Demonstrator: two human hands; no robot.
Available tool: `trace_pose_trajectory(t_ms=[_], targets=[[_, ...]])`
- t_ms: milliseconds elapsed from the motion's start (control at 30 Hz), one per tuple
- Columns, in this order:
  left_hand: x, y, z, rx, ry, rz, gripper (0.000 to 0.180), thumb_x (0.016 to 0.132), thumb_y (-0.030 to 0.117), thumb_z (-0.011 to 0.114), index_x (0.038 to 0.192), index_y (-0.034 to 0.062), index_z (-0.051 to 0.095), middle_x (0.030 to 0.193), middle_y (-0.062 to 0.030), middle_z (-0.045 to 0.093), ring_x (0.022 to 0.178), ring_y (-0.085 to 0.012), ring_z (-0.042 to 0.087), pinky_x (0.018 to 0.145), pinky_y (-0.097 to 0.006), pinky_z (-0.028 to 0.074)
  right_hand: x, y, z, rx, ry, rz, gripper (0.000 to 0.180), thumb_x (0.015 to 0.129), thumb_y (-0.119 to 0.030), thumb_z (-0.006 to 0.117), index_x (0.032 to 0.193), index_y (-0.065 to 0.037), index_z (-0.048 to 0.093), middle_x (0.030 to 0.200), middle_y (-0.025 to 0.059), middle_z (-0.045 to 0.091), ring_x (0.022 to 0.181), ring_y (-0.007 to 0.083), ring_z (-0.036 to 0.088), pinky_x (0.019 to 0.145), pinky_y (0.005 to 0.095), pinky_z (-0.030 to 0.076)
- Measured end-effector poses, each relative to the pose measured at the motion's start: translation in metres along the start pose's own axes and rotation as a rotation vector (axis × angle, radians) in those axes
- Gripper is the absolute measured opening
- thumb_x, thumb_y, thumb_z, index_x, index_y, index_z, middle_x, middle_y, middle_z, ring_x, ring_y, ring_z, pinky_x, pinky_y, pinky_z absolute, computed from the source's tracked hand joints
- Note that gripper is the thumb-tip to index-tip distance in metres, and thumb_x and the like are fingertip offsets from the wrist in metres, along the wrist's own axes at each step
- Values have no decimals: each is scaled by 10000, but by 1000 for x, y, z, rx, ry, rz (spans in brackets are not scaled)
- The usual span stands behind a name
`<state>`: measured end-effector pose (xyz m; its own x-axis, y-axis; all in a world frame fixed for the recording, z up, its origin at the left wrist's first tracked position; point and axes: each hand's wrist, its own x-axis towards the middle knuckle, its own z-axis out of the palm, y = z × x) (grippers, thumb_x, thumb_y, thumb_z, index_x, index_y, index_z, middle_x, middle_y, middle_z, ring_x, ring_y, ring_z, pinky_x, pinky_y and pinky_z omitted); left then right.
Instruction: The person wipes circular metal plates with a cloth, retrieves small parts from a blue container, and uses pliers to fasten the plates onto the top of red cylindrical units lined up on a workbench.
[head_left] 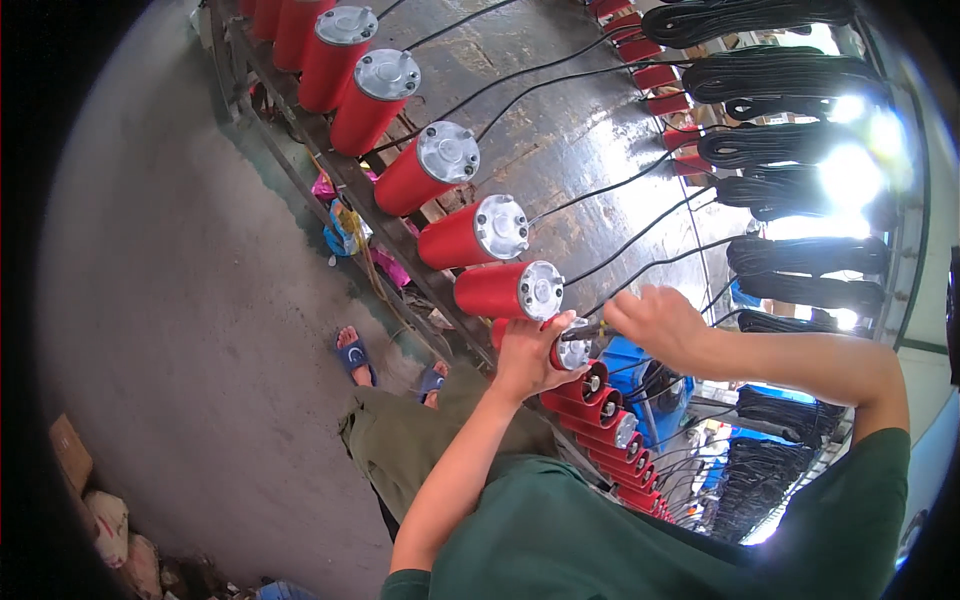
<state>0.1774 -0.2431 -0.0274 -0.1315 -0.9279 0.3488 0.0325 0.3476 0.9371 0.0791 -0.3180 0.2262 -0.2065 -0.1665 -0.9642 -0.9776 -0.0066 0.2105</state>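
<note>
My left hand (530,357) is wrapped around a red cylinder with a silver metal end cap (572,352), thumb and fingers at its upper rim. Over that cap, my right hand (655,322) is closed on a slim dark hand tool (582,333) that reaches across to the cap. Its exact kind is too small to make out, and my fist hides the handle. Just beyond my left hand stands another capped red cylinder (490,290), one of a row along the bench edge.
Uncapped red cylinders (592,385) continue the row toward my body. Black cables cross the worn metal bench (560,120) to coiled black bundles (790,75) on the right. A blue machine (640,395) stands beyond the row. Bags and scraps (347,228) lie under the bench edge.
</note>
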Motion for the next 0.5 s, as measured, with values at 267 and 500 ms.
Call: trace_pose_trajectory(t_ms=[267, 500], targets=[[2, 1, -2, 19, 26, 19, 902, 578, 312, 999, 1375, 116, 625, 1243, -132, 659, 1145, -385, 645, 973, -500, 511, -3, -2, 10, -668, 432, -120, 445, 846, -275, 778, 1172, -51, 572, 989, 108, 640, 743, 251, 683, 583, 407, 525], [6, 1, -2, -17, 38, 54, 887, 586, 315, 1006, 1360, 102, 628, 1227, -131, 662, 1124, -390, 649, 958, -492, 513, 8, 8, 6, 455, -320, -29, 367, 867, -230, 750, 1128, -29, 587, 980, 117, 643, 706, 208, 635, 553, 357, 501]])
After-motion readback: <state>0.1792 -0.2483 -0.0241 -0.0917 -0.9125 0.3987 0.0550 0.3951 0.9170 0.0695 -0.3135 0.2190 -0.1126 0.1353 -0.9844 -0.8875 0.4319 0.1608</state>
